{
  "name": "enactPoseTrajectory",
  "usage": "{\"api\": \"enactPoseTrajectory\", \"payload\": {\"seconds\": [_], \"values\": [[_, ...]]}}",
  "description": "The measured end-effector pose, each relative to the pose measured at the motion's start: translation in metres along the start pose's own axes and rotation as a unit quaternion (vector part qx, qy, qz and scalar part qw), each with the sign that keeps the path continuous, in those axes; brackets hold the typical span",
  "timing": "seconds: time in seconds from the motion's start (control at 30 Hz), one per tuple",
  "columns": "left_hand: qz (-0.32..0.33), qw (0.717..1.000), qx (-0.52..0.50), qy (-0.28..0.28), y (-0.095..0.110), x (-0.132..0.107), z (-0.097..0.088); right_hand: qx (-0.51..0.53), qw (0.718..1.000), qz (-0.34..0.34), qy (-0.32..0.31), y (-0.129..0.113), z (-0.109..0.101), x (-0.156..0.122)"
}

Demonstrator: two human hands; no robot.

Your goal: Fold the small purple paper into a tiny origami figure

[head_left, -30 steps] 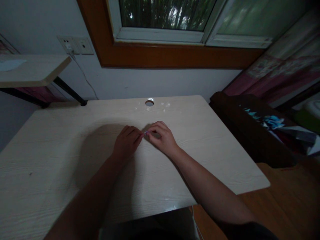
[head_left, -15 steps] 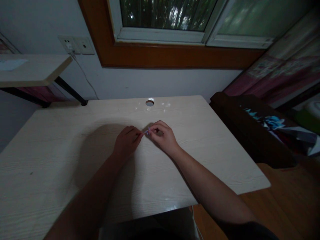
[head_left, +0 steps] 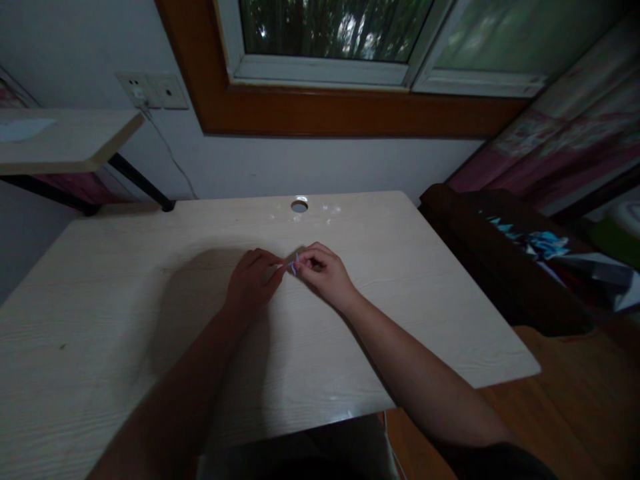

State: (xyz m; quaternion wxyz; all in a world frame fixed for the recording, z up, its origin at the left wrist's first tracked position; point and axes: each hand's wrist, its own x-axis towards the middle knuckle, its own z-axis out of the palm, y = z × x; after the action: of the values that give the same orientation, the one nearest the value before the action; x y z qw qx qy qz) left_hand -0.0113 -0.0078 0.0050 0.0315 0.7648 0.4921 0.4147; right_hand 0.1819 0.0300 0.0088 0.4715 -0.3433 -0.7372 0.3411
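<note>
My left hand [head_left: 253, 280] and my right hand [head_left: 325, 273] meet fingertip to fingertip over the middle of a pale wooden table [head_left: 125, 300]. Both are closed in a pinch. Between the fingertips a tiny pale, pinkish-blue thing [head_left: 295, 265] shows, too small to name. Both hands pinch it, the right from the right side, the left from the left. The knuckles of both hands rest on or just above the tabletop.
A round cable hole [head_left: 299, 206] lies at the table's far edge. A second table [head_left: 65, 137] stands at the far left under wall sockets [head_left: 153, 90]. A dark wooden piece of furniture [head_left: 500, 260] with clutter stands to the right. A window is above.
The tiny thing has risen a little between the fingertips and my right fingers have curled tighter. Both hands have stayed in the same place.
</note>
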Motion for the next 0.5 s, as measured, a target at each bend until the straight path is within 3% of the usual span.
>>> {"api": "enactPoseTrajectory", "payload": {"seconds": [0.27, 0.5], "values": [[0.064, 0.997, 0.041, -0.018, 0.0027, 0.0005, 0.0021, -0.041, 0.996, -0.061, -0.039, 0.0023, 0.0019, -0.0037], [0.062, 0.997, 0.043, -0.004, 0.0039, 0.0017, 0.0019, -0.06, 0.995, -0.068, -0.039, 0.0016, 0.0012, -0.0037]]}}
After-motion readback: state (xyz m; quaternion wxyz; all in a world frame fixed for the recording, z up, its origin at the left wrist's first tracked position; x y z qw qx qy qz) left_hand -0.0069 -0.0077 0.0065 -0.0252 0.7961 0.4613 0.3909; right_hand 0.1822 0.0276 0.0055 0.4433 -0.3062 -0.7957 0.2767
